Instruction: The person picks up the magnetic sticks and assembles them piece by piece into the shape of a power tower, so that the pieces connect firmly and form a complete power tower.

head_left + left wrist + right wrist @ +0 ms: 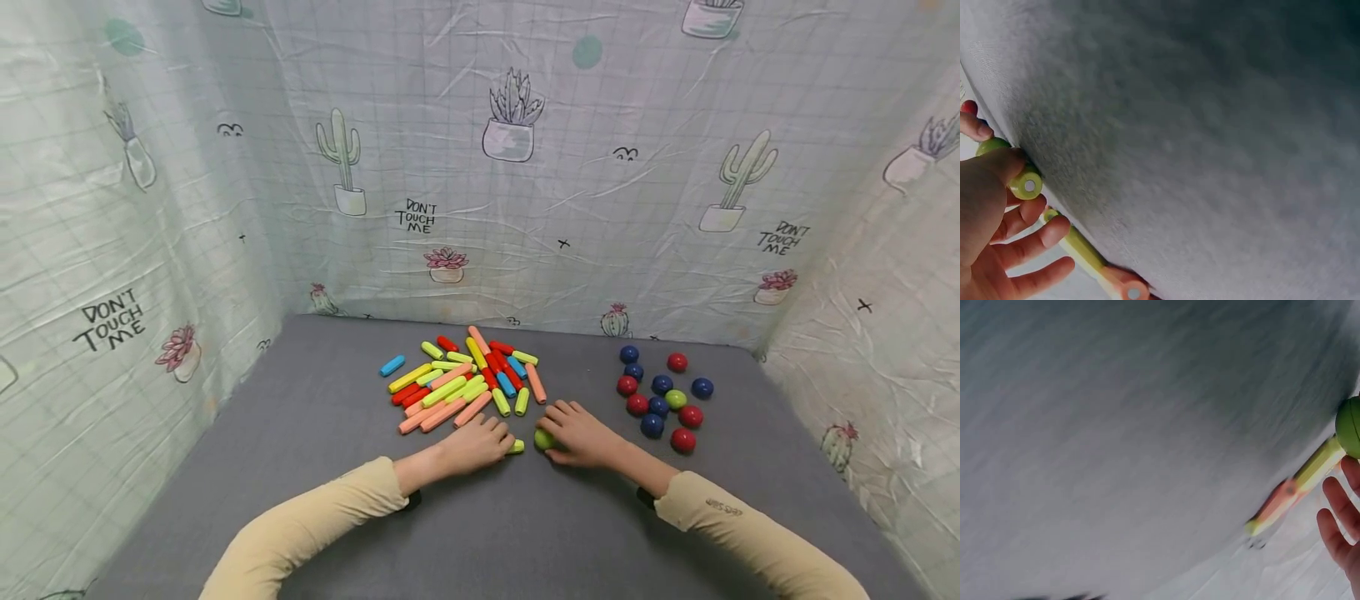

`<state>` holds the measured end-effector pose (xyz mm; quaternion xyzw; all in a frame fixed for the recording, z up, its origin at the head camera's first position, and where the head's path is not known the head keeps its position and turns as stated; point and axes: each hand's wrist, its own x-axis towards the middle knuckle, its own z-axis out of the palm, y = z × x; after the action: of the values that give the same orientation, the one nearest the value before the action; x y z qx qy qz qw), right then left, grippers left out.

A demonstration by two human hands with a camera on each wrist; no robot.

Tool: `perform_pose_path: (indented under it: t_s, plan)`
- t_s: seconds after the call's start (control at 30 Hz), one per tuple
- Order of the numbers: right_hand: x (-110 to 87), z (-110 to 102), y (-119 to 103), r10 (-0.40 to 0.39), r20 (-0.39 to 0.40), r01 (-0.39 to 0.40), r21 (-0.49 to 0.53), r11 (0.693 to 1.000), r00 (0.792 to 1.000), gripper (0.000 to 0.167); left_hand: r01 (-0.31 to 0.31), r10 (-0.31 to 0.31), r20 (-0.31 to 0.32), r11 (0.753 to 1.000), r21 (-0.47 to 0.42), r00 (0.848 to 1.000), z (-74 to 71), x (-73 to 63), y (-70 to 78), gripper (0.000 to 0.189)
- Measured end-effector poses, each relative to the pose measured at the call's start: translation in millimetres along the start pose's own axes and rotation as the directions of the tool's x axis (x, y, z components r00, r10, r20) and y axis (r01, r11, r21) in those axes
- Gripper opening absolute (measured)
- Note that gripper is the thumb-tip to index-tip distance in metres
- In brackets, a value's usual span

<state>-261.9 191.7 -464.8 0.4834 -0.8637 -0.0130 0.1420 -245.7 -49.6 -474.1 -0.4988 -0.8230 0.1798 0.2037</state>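
My left hand [474, 445] pinches a short yellow-green magnetic rod [517, 447] between thumb and fingers. The rod's round metal-dotted end shows in the left wrist view, and most of its length is hidden by the thumb. Just to the right, my right hand [581, 435] holds a green ball [543, 439] in its fingertips. A small gap separates ball and rod in the head view. The right wrist view catches the ball [1350, 428] at its right edge, with the fingers below it.
Beyond the left hand lies a loose pile of coloured rods [450, 390] in salmon, red, yellow, green and blue. Red, blue and green balls [658, 406] are grouped at the right. A patterned curtain [450, 183] encloses the grey tabletop [480, 533] at the back and sides.
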Motion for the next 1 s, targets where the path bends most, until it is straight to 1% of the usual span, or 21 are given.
perform_pose_path:
  t_s: [0.13,0.2,0.27,0.33,0.43,0.47,0.57,0.63,0.67,0.73,0.83,0.93,1.0]
  plan:
    - [6.0,2,-11,-0.015,0.020,0.015,0.013,1.000,1.000,0.036,-0.003,0.002,0.018,1.000,0.017,1.000,0.1,2.7,3.6,0.025]
    - [7.1,2,-13,-0.009,0.025,0.008,0.023,1.000,1.000,0.036,-0.003,0.002,0.034,1.000,0.019,0.999,0.0,3.0,4.8,0.027]
    - [7.5,1,-14,-0.007,0.021,0.006,0.041,0.999,1.000,0.037,-0.010,0.009,0.035,1.000,0.012,0.999,-0.8,2.9,5.4,0.030]
    - [8.4,0,-13,-0.010,0.014,0.009,0.067,0.998,1.000,0.038,-0.029,0.029,0.018,1.000,-0.006,0.999,-2.8,2.4,5.7,0.034]
    - [12.5,-2,-12,-0.031,0.018,0.028,0.110,0.994,0.999,0.039,-0.079,0.078,-0.031,0.996,-0.033,0.996,-5.6,2.7,5.8,0.040]
    - [14.2,-2,-10,-0.036,0.022,0.034,0.110,0.993,0.999,0.039,-0.096,0.094,-0.047,0.994,-0.044,0.994,-6.3,3.1,5.7,0.039]
    - [21.4,-2,-3,-0.059,0.009,0.058,0.066,0.996,0.998,0.039,-0.134,0.129,-0.073,0.989,-0.066,0.989,-8.2,4.4,3.7,0.030]
    - [26.3,0,5,-0.058,-0.012,0.058,0.001,0.998,0.998,0.039,-0.146,0.140,-0.078,0.985,-0.086,0.987,-8.7,5.9,1.0,0.023]
    - [28.6,2,9,-0.055,-0.022,0.055,-0.031,0.998,0.998,0.039,-0.149,0.142,-0.080,0.984,-0.093,0.987,-8.5,6.9,-0.5,0.022]
    - [33.4,5,16,-0.044,-0.029,0.042,-0.062,0.997,0.999,0.036,-0.148,0.140,-0.083,0.983,-0.104,0.987,-8.0,9.5,-3.2,0.028]
    - [38.8,10,22,-0.016,0.016,0.018,-0.080,0.997,1.000,0.033,-0.149,0.138,-0.098,0.982,-0.113,0.986,-6.2,14.2,-5.1,0.036]
    - [43.6,13,23,-0.014,0.053,0.018,-0.081,0.997,0.999,0.029,-0.157,0.149,-0.082,0.982,-0.101,0.985,-4.9,17.8,-4.4,0.035]
    - [44.9,14,24,-0.019,0.053,0.025,-0.104,0.994,0.998,0.024,-0.158,0.152,-0.074,0.983,-0.090,0.986,-5.0,19.5,-4.1,0.032]
